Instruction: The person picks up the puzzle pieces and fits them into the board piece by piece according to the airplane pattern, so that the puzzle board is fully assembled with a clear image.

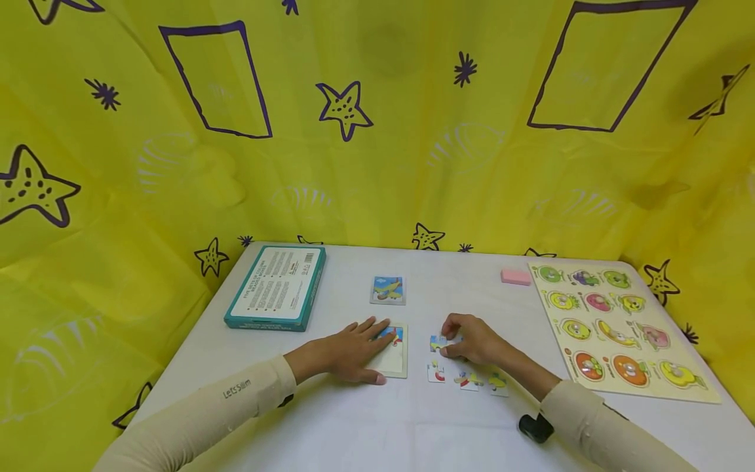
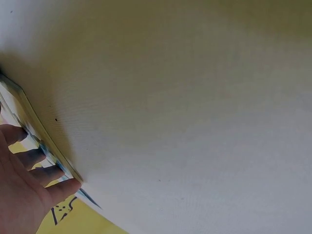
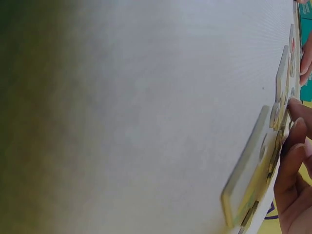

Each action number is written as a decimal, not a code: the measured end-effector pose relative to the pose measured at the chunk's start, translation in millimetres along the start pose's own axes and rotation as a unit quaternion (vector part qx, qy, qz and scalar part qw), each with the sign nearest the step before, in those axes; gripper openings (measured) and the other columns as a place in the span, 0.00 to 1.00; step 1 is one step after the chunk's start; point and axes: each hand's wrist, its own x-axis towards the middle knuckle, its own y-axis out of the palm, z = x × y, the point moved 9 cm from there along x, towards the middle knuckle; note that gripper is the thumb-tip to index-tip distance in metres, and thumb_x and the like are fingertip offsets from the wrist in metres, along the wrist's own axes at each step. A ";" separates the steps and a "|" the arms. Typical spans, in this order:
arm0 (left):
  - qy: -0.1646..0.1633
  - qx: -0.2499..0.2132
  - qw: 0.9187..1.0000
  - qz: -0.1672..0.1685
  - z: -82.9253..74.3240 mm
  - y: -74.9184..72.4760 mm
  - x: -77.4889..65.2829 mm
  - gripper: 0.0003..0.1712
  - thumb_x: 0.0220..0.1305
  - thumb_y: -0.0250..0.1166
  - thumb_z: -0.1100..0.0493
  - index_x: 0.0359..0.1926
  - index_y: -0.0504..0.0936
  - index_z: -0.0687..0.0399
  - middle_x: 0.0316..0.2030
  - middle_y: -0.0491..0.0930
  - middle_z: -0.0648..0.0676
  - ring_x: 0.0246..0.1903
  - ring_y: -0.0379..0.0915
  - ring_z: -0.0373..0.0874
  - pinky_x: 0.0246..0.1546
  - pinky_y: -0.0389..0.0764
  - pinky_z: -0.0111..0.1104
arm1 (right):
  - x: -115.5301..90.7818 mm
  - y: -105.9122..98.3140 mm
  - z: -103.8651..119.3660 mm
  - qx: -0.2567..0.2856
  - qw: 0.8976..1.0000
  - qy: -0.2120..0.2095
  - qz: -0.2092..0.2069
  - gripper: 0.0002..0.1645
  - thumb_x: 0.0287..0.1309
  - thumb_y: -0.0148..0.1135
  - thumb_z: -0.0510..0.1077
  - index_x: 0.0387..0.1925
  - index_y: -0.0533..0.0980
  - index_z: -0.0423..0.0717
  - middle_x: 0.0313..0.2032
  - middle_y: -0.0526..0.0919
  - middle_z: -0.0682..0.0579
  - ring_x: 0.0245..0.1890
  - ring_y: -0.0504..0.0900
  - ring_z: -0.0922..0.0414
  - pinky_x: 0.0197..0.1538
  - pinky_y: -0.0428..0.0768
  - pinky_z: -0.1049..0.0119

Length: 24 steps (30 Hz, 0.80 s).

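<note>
My left hand [image 1: 358, 351] lies spread over a small wooden puzzle tray [image 1: 395, 366], its straight fingers resting on the tray and on a picture piece [image 1: 398, 332] at the top. In the left wrist view the fingers [image 2: 43, 174] reach to the tray's edge. To the right of the tray, my right hand [image 1: 474, 339] pinches a blue and yellow puzzle piece [image 1: 437, 342] close over the table, thumb below and fingers above. Several loose pieces lie nearer me, among them one with a red patch [image 1: 436, 372]; in the right wrist view a piece [image 3: 246, 163] lies beside the hand.
Beyond the tray lies a small picture puzzle [image 1: 388, 290] with a yellow figure on blue. At left is a teal box [image 1: 274, 288]. A pink block [image 1: 516, 277] sits by a fruit puzzle board [image 1: 619, 328] at right. A black object [image 1: 535, 429] is near the right sleeve.
</note>
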 end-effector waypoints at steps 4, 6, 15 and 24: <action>-0.002 0.000 1.000 0.001 1.5 0.7 -1.1 0.52 0.67 0.53 0.27 0.81 0.46 0.46 0.81 0.41 0.52 0.79 0.39 0.57 0.74 0.56 0.55 | 0.4 5.0 3.0 0.035 0.999 -0.023 0.024 0.14 0.57 0.73 0.38 0.40 0.75 0.44 0.33 0.77 0.51 0.24 0.75 0.58 0.26 0.76 0.70; -0.002 -0.003 1.000 0.001 1.9 0.3 -1.2 0.52 0.67 0.53 0.27 0.81 0.46 0.46 0.81 0.41 0.52 0.79 0.38 0.57 0.74 0.56 0.55 | -0.1 6.2 5.3 0.043 0.998 -0.041 0.035 0.13 0.58 0.71 0.37 0.41 0.74 0.43 0.33 0.76 0.51 0.21 0.74 0.59 0.25 0.75 0.71; -0.003 -0.011 1.000 0.005 0.8 -1.8 0.3 0.52 0.67 0.54 0.27 0.81 0.46 0.45 0.81 0.41 0.52 0.79 0.39 0.57 0.74 0.55 0.55 | -1.5 5.1 10.5 0.053 0.994 -0.081 0.053 0.11 0.62 0.67 0.37 0.45 0.77 0.41 0.31 0.74 0.51 0.18 0.72 0.60 0.23 0.72 0.72; -0.002 -0.016 1.000 0.013 -0.1 -2.6 -0.6 0.52 0.67 0.55 0.28 0.81 0.46 0.45 0.81 0.40 0.52 0.80 0.38 0.56 0.75 0.54 0.54 | -3.0 1.5 12.5 0.078 0.993 -0.074 0.053 0.06 0.63 0.66 0.36 0.37 0.76 0.39 0.32 0.74 0.50 0.17 0.71 0.60 0.22 0.73 0.72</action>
